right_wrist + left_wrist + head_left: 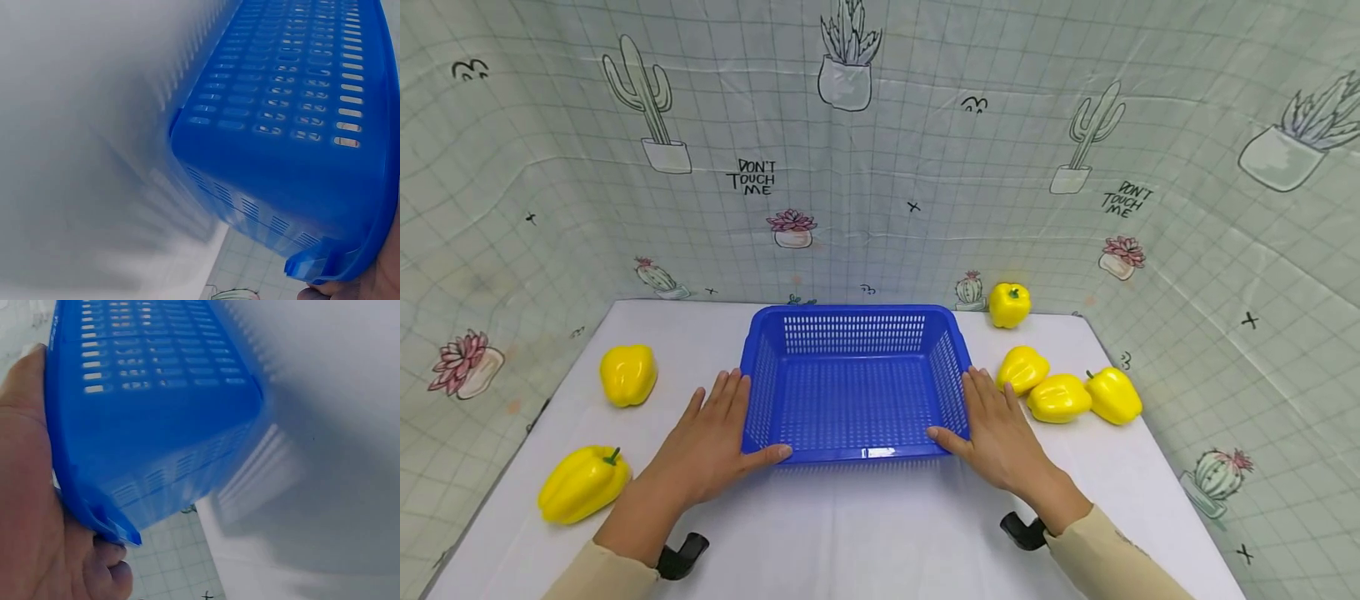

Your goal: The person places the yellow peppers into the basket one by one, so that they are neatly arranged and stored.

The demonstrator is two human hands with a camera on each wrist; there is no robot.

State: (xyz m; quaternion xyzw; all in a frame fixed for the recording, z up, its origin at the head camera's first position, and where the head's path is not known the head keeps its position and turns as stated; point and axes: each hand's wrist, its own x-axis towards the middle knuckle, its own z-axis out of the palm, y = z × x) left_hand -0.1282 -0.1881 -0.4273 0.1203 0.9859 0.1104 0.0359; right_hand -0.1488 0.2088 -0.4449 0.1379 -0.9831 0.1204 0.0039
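In the head view, the bottom edge cuts off the left sleeve (601, 575) and right sleeve (1108, 552); the left hand (709, 443) and right hand (1006, 440) cover parts of the rim of the blue basket (853, 310). In both wrist views, the top edge truncates the basket; in the right, most of the right hand lies out of frame

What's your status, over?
Left hand and right hand touching rectangular blue plastic basket, either side. Basket upright, open-topped. Possible obstruction: glossy yellow bell pepper beside right hand.
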